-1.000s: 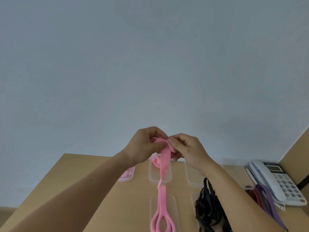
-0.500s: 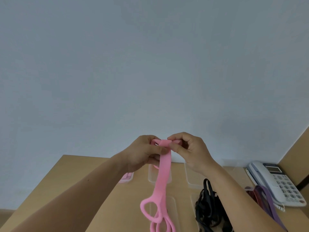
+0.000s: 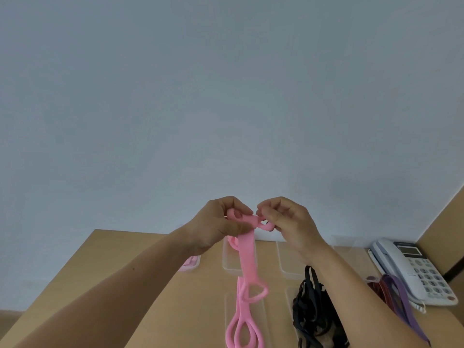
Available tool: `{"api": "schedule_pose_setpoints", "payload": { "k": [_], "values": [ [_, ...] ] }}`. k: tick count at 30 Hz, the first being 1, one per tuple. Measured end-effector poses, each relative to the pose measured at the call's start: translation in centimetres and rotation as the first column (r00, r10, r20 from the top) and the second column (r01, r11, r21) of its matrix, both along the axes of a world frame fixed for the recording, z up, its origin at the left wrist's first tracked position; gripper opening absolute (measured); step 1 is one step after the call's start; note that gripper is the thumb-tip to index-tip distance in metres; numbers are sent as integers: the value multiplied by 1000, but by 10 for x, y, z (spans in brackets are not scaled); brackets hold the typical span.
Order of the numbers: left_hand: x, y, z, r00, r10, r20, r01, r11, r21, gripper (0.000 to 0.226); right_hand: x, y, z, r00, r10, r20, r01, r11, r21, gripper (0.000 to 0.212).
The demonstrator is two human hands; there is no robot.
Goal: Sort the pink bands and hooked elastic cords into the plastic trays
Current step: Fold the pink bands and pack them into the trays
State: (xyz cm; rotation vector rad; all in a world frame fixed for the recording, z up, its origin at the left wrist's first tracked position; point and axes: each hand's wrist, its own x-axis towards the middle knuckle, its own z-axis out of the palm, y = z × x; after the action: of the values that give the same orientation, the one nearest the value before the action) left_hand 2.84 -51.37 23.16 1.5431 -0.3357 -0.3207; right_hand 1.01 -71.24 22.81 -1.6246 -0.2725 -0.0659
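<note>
Pinching a pink band (image 3: pixel 247 257) by its top, left hand (image 3: pixel 216 223) and right hand (image 3: pixel 292 222) seem mid-fold; next, lower it into a clear tray (image 3: pixel 229 267).

Body in view: two arms and two hands, nothing else of the person.

Left forearm (image 3: pixel 130 285): bare skin along its whole visible length, frame edge to wrist. One small dark mark (image 3: pixel 133 269) on the upper side, roughly mid-forearm.

Right forearm (image 3: pixel 351 287): bare along its visible length as well; surface plain.

Left hand (image 3: pixel 216 229): bare; back of hand and knuckles visible.

Right hand (image 3: pixel 293 222): bare; knuckle creases visible. Nail detail is too blurred to record.
</note>
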Motion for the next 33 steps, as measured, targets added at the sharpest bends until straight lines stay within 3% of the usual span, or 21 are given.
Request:
{"api": "schedule_pose_setpoints", "payload": {
  "k": [4, 6, 9, 12, 20, 24, 27, 28, 31, 33],
  "values": [
    [0, -2, -2, 990, 11, 141, -23, 996, 83, 27, 5, 3, 0, 997, -51, -57, 46, 994, -101, 5],
    [1, -2, -2, 980, 41, 193, -63, 993, 105, 30, 5, 4, 0, 993, 0, -120, -7, 998, -56, 12],
    [3, 0, -7, 975, 86, 204, -120, 980, 159, 40, 4, 2, -1, 992, -3, -123, -10, 994, -106, 9],
    [3, 1, -10, 981, 124, 149, -154, 965, 211, 31, 5, 5, -2, 998, -50, -47, 42, 988, -149, 8],
    [0, 6, -1, 993, -14, -118, 25, 996, 91, 25, 4, 12, -9, 978, -100, 184, 147, 954, -262, 19],
    [3, 11, 5, 965, -94, -246, 83, 995, -53, 16, 2, 12, -16, 924, -51, 378, 191, 920, -342, 24],
    [4, 13, 6, 965, -81, -249, 56, 993, -106, 12, 1, 14, -18, 857, 5, 515, 208, 911, -355, 25],
    [4, 13, 6, 969, -79, -235, 56, 993, -104, 12, 0, 15, -17, 870, 6, 494, 186, 923, -338, 25],
    [3, 12, 4, 980, -37, -194, 19, 995, -93, 17, -1, 12, -9, 975, -6, 221, 38, 989, -142, 11],
    [4, 12, 2, 991, -1, -132, -8, 997, -74, 16, 1, 10, -8, 993, -36, 115, 47, 994, -99, 8]
  ]
}}
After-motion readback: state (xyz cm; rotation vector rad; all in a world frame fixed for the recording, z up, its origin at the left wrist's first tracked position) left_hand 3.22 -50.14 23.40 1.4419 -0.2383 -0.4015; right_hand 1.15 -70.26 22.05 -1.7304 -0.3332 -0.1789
